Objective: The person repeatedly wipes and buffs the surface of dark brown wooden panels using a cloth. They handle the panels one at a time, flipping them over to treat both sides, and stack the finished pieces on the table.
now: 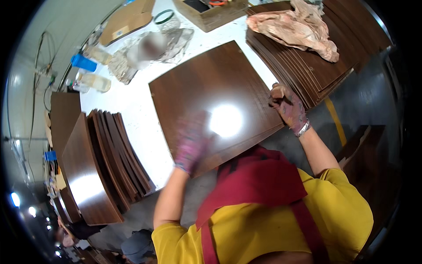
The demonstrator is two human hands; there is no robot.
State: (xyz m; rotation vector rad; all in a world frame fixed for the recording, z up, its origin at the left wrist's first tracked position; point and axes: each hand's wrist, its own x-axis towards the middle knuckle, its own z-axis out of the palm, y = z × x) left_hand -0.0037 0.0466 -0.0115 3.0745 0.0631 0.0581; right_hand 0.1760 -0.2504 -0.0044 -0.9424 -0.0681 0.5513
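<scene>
Brown wood panel lies flat on the white surface, glare spot near its front edge. Left hand, gloved in pink/purple, is on the panel's near-left part, motion-blurred, so can't tell how its fingers are set or if they hold anything. Right hand, same kind of glove, sits at the panel's right edge w/ fingers curled tight round a small tan block. Just right of that hand: stack of dark panels w/ a crumpled pinkish cloth on top. Far left: fanned panels leaning on edge. At the back: plastic bottles and a cardboard box.
</scene>
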